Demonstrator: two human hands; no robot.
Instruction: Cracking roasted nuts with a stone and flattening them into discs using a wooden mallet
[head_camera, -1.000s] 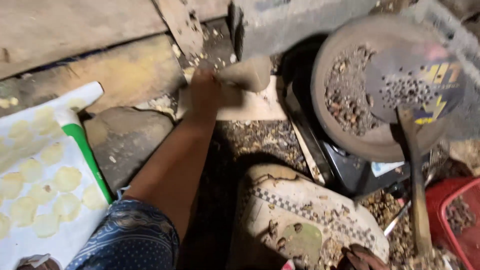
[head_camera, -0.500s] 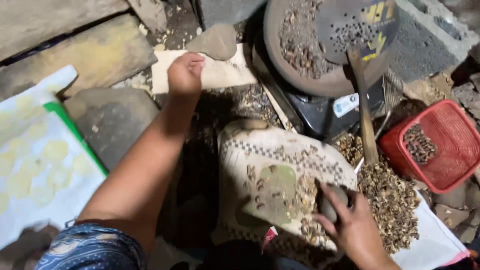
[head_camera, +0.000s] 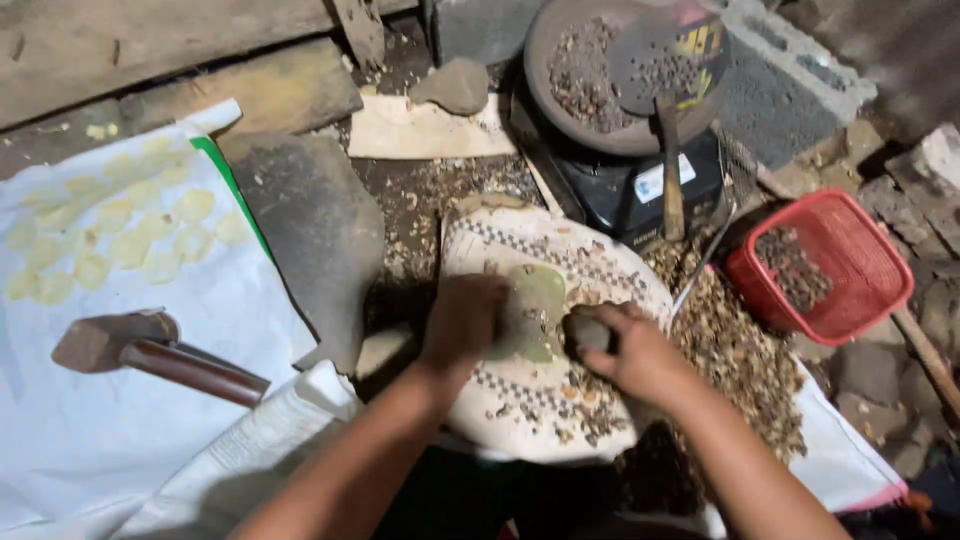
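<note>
On my feed both forearms come in bare from the bottom edge, with no sleeves, watch or bracelet showing. The left hand (head_camera: 462, 322) and right hand (head_camera: 632, 352) wear no gloves and no rings that I can make out.

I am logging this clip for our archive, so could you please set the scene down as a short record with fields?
Setting: cluttered floor of stones and boards, seen from above
Left hand: rests on the pale patterned cloth-covered mound, beside a flat greenish slab
Right hand: closed around a small dark stone
Beside the mound: heap of brown shell bits, red plastic basket
Behind: round dark pan of husks
Left side: wooden-handled mallet on white sheet with pale flat discs
</note>
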